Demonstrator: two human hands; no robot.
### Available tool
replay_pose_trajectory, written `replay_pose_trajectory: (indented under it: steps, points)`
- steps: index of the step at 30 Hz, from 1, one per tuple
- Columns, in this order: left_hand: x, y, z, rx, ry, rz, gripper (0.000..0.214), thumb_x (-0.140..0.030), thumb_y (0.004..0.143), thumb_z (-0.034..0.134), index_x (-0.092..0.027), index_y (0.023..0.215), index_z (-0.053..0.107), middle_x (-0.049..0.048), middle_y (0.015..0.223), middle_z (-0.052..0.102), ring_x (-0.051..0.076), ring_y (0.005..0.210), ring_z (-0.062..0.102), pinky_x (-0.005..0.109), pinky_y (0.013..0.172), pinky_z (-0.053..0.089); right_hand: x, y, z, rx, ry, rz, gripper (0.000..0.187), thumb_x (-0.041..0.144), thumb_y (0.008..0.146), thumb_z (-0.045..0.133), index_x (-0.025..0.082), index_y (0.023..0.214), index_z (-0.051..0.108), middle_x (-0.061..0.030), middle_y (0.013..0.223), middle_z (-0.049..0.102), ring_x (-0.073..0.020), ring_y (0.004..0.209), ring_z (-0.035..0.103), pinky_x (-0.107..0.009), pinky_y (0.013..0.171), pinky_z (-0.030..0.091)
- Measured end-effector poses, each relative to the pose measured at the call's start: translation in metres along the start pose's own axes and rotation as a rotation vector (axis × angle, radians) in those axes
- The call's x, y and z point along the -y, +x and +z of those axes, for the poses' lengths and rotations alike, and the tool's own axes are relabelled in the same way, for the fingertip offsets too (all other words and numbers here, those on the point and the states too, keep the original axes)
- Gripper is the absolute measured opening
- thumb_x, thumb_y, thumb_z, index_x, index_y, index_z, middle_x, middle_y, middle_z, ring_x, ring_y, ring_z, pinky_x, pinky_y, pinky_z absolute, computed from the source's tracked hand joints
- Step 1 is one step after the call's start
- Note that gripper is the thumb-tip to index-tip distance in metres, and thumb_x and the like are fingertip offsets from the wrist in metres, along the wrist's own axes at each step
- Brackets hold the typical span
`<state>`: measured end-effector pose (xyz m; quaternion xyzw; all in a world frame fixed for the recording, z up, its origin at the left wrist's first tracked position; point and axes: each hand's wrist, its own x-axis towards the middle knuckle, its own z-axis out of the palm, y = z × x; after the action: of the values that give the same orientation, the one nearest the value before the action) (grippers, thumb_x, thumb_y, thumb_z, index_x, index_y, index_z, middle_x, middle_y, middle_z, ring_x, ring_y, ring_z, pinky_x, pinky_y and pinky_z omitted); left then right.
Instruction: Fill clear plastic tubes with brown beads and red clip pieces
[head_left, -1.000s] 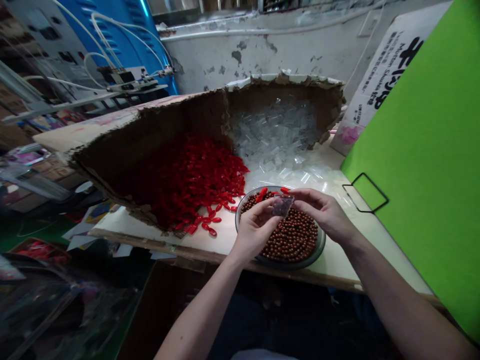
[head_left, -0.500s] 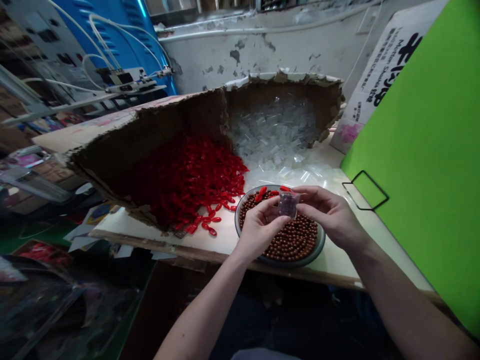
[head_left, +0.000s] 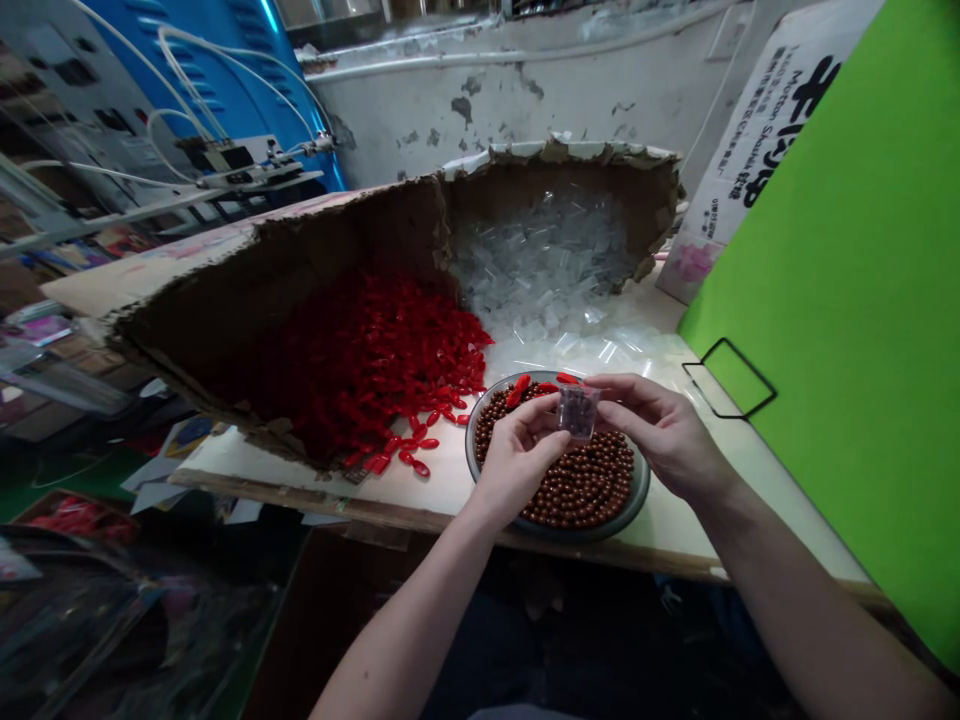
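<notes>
A small clear plastic box [head_left: 577,414] with dark contents is held up over a round grey bowl [head_left: 474,452]. My left hand [head_left: 520,455] is closed on the box's left side, thumb low in front. On its right side, my right hand [head_left: 660,425] grips it between thumb and fingers. Brown round beads [head_left: 581,490] fill the bowl below. A few red oval pieces [head_left: 519,389] lie on the beads behind my hands. What exactly is inside the box is too small to make out.
Behind the bowl, a torn cardboard box [head_left: 300,235] lies open, with a heap of red pieces [head_left: 375,350] at left and clear plastic boxes [head_left: 555,270] at right. Several red pieces spill onto the white table [head_left: 450,480]. A green panel [head_left: 847,330] with a black wire loop [head_left: 739,378] stands right.
Both hands keep the clear box in nearly the same place over the bowl, its front now turned slightly more into view. The whole scene has shifted slightly left.
</notes>
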<state>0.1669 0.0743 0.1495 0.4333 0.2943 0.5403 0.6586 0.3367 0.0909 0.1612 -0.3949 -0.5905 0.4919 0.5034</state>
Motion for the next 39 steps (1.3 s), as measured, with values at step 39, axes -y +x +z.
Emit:
replay_pose_trajectory:
  steps: [39]
  points:
    - [0.019, 0.013, -0.003, -0.074, 0.077, -0.013, 0.031, -0.021, 0.071, 0.069, -0.014, 0.100, 0.063, 0.0045, 0.085, 0.068, 0.015, 0.078, 0.063, 0.030, 0.078, 0.052, -0.017, 0.006, -0.003, -0.008, 0.009, 0.043, 0.025, 0.031, 0.078, 0.071, 0.024, 0.102, 0.066, -0.0029, 0.092, 0.071, -0.0173, 0.085, 0.066, -0.031, 0.077, 0.055]
